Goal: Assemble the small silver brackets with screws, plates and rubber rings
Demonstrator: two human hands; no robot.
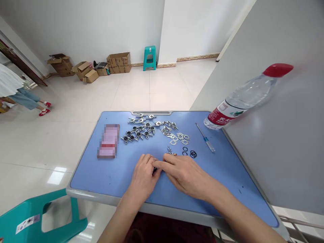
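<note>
My left hand (143, 173) and my right hand (186, 173) meet over the near middle of the blue table (121, 177). The fingers of both are closed around a small part, mostly hidden, with only a dark bit showing between them. Just beyond my right fingers lie tiny screws (169, 149). To their right are black rubber rings (193, 154). Flat metal plates with holes (184, 142) rest farther back. Several metal fittings with black centres (139, 134) form a group at the back left, with similar fittings without black (140, 120) behind them.
A screwdriver (205, 137) lies at the right, near a tall water bottle (238, 98) with a red cap. A blurred pinkish object (108, 141) is on the left. Green stools (150, 58), cardboard boxes (118, 63) and a person (22, 87) are beyond the table.
</note>
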